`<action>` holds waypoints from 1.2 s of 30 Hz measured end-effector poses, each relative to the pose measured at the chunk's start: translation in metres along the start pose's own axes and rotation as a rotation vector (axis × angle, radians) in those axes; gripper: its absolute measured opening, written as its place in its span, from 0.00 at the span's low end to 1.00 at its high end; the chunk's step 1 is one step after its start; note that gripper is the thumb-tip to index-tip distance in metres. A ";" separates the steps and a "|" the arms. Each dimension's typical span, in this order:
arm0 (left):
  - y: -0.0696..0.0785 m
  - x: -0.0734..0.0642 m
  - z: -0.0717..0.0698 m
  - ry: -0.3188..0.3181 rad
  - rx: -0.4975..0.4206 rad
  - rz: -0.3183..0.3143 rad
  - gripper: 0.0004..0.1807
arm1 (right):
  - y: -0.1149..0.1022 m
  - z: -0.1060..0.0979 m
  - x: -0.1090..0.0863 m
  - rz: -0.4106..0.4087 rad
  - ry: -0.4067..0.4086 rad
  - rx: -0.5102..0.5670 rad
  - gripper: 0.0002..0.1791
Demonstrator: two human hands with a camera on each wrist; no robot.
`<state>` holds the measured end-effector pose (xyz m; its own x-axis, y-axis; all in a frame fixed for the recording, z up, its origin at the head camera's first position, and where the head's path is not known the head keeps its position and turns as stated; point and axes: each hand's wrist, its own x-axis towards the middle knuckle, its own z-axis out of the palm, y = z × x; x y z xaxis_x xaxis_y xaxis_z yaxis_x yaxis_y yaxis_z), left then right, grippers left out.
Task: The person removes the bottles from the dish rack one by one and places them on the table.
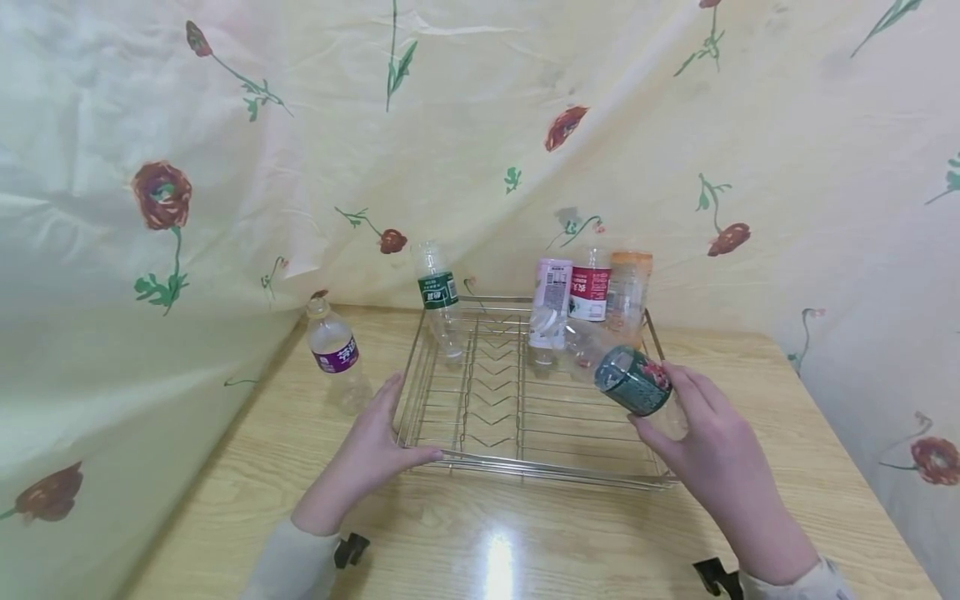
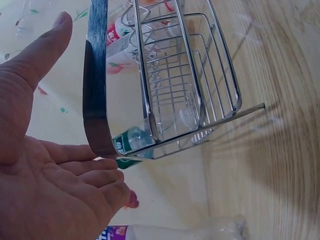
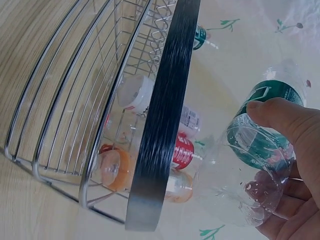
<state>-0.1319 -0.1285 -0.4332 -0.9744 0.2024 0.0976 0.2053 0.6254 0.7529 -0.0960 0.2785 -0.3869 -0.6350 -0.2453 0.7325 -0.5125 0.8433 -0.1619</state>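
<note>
My right hand (image 1: 716, 450) grips a clear plastic bottle (image 1: 632, 381) with a dark green label, near its base, and holds it tilted above the right side of a wire dish rack (image 1: 525, 469). The right wrist view shows the thumb across the green label and the fingers (image 3: 287, 205) beneath the clear base. At the rack's front left corner is my left hand (image 1: 367, 454), empty, its thumb spread from its straight fingers. Fingertips lie right at the rack's dark end band (image 2: 97, 100) in the left wrist view.
Along the rack's back stand a green-labelled bottle (image 1: 438, 290), a pink bottle (image 1: 552, 292), a red-labelled bottle (image 1: 589, 287) and an orange-ended container (image 1: 630, 287). A purple-labelled bottle (image 1: 336, 357) stands on the wooden table (image 1: 420, 533) left of the rack. Floral cloth (image 1: 480, 150) hangs behind.
</note>
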 end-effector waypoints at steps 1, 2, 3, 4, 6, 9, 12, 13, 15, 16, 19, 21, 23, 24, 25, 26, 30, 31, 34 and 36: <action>-0.001 0.000 0.000 -0.002 -0.003 -0.002 0.73 | 0.001 0.000 0.000 0.004 0.002 0.003 0.40; -0.001 0.000 0.000 -0.004 -0.005 -0.007 0.73 | 0.001 -0.001 -0.001 0.006 0.005 0.004 0.40; -0.002 0.000 0.000 -0.005 -0.006 -0.008 0.73 | 0.002 -0.001 -0.001 0.009 0.008 0.005 0.39; -0.003 0.000 -0.001 -0.005 -0.006 -0.012 0.73 | 0.003 -0.001 -0.001 0.014 0.012 0.007 0.40; -0.004 0.000 -0.001 -0.008 -0.003 -0.014 0.73 | 0.005 -0.002 -0.003 0.023 0.024 0.011 0.41; -0.006 0.000 0.000 -0.012 0.001 -0.024 0.73 | 0.008 -0.002 -0.004 0.034 0.051 0.010 0.42; -0.008 -0.001 0.001 -0.012 0.002 -0.032 0.73 | 0.011 -0.004 -0.005 0.043 0.070 0.003 0.42; -0.008 -0.001 0.001 -0.012 0.001 -0.035 0.73 | 0.012 -0.004 -0.005 0.045 0.075 0.005 0.42; -0.009 -0.001 0.001 -0.009 0.004 -0.034 0.73 | 0.015 -0.004 -0.006 0.054 0.083 0.008 0.42; -0.010 -0.001 0.001 -0.008 0.005 -0.033 0.72 | 0.017 -0.005 -0.006 0.059 0.085 0.008 0.42; -0.011 0.000 0.002 -0.006 0.009 -0.026 0.72 | 0.022 -0.005 -0.008 0.084 0.087 0.023 0.41; -0.012 0.001 0.003 -0.003 0.011 -0.018 0.71 | 0.025 -0.005 -0.010 0.105 0.086 0.026 0.40; -0.012 0.001 0.003 -0.002 0.008 -0.014 0.71 | 0.028 -0.005 -0.012 0.120 0.095 0.030 0.40; -0.013 0.001 0.003 -0.002 0.007 -0.012 0.71 | 0.030 -0.005 -0.013 0.126 0.103 0.029 0.40; -0.013 0.001 0.003 -0.002 0.005 -0.011 0.71 | 0.031 -0.005 -0.014 0.130 0.110 0.030 0.40; -0.013 0.001 0.003 -0.002 0.002 -0.010 0.71 | 0.033 -0.006 -0.015 0.134 0.118 0.031 0.40; -0.015 0.001 0.004 -0.002 -0.007 -0.015 0.71 | 0.037 -0.006 -0.016 0.147 0.143 0.041 0.41; -0.015 0.001 0.004 -0.001 -0.007 -0.017 0.71 | 0.038 -0.006 -0.016 0.155 0.145 0.044 0.41; -0.015 0.001 0.004 0.000 -0.006 -0.023 0.71 | 0.041 -0.006 -0.018 0.181 0.153 0.051 0.43; -0.015 0.001 0.004 -0.001 -0.004 -0.025 0.71 | 0.044 -0.005 -0.019 0.198 0.156 0.055 0.44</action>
<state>-0.1359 -0.1346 -0.4464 -0.9793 0.1869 0.0780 0.1801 0.6272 0.7578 -0.1034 0.3227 -0.4047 -0.6316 0.0024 0.7753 -0.4201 0.8394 -0.3448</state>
